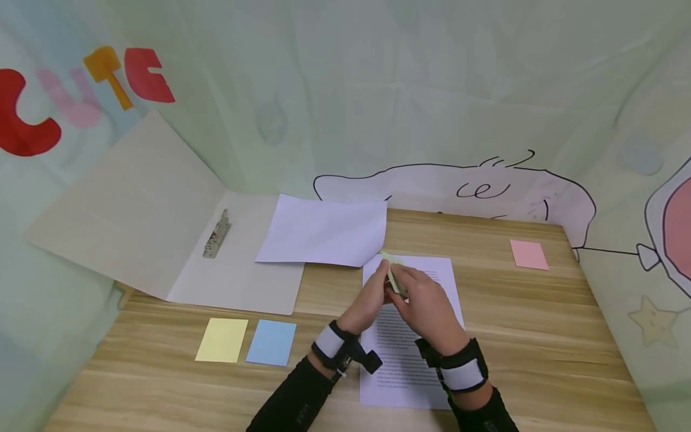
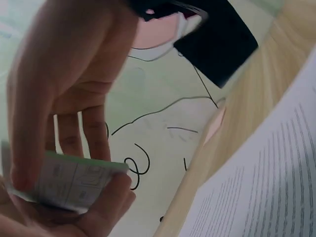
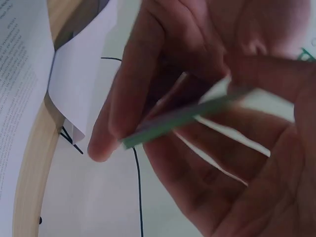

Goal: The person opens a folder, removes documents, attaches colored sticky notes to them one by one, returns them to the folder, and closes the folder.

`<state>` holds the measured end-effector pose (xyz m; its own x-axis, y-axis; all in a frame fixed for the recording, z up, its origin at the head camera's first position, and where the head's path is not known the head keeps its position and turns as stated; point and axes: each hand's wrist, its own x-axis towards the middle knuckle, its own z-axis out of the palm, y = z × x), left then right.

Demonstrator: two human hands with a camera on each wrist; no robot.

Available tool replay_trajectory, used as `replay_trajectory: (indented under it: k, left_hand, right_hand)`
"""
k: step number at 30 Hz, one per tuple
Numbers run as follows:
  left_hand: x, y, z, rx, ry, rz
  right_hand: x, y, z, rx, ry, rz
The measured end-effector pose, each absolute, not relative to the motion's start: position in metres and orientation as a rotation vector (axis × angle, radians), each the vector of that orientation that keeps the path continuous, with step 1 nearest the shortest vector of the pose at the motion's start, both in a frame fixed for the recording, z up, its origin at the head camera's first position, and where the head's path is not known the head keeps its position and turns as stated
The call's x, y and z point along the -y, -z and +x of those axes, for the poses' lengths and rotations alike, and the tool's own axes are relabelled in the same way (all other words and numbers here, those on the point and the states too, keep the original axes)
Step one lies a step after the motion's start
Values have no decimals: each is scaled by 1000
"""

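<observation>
Both hands hold a small pad of green sticky notes above a printed sheet. My left hand grips the pad from the left, and my right hand pinches it from the right. In the left wrist view the pad's face carries faint printed boxes, with a green edge along its top. Seen edge-on in the right wrist view, the thin green pad sits between the fingers of both hands. Much of it is hidden by fingers.
An open folder with a metal clip lies at the left, its cover leaning up. A blank-faced white sheet overlaps its right side. Yellow and blue notes lie in front; a pink note lies back right.
</observation>
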<state>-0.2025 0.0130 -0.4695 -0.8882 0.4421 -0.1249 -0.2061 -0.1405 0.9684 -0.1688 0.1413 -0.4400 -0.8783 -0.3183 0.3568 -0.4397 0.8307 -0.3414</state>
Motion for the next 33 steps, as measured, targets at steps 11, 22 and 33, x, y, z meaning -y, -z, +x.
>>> replay_trajectory:
  k: [11,22,33]
  left_hand:
    - [-10,471,-207,-1538,-2159,131]
    - [-10,475,-208,-1541,-2160,205]
    - [-11,478,-208,-1502,-2149,332]
  right_hand:
    - [-158,436,-172,2764,-713,723]
    - [-167,438,-175,2778,-824,761]
    - [-170,437,-178,2787,-890,677]
